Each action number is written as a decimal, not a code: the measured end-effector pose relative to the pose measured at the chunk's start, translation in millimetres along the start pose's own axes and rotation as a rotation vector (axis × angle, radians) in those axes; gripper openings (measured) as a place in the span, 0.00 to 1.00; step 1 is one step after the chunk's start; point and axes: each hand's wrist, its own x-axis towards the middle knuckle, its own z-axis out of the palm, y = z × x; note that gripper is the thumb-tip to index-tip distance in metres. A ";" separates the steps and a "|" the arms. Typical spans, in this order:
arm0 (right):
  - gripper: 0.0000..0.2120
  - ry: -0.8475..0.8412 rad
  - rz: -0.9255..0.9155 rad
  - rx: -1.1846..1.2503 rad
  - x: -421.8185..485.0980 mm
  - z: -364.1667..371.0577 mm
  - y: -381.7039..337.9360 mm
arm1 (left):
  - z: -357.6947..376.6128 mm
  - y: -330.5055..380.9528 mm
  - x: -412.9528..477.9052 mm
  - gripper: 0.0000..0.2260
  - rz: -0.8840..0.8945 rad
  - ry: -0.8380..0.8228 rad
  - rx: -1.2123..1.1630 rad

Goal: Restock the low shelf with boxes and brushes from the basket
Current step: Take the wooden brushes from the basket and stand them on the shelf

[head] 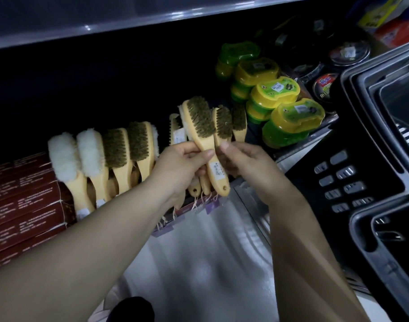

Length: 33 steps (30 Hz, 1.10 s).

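A front brush is held up before the low shelf, a little right of the frame's centre, bristles facing the camera. Its pale handle is gripped by the left hand, and further handles are bunched under the same fingers, their ends and strings hanging below the palm. The right hand is closed narrowly – its thumb is laid on the neck of a second brush just right of the first, with the fingers curled beneath.

To the left, a row of brushes is stood along the shelf's front edge, fleece and bristle heads upward. Between that row and the held brushes a narrow dark gap is left, and deep unlit room is seen behind the row.

Red boxes are stacked at the lower left, touching the row's end. Green-and-yellow containers are lined up towards the upper right, with round tins beside them. The dark basket is set against the right edge – close to the right forearm. Pale floor is seen below.
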 end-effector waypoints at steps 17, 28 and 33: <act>0.15 0.450 0.072 -0.422 38.4 4.3 34.5 | 3.8 37.1 82.9 0.25 0.445 0.290 1.221; 0.09 0.573 -0.051 -0.378 22.6 -2.6 32.4 | -7.5 37.9 89.5 0.19 0.333 0.146 1.269; 0.05 0.232 -0.033 -0.339 -1.4 24.6 20.6 | -23.8 40.6 87.9 0.21 0.341 0.047 0.967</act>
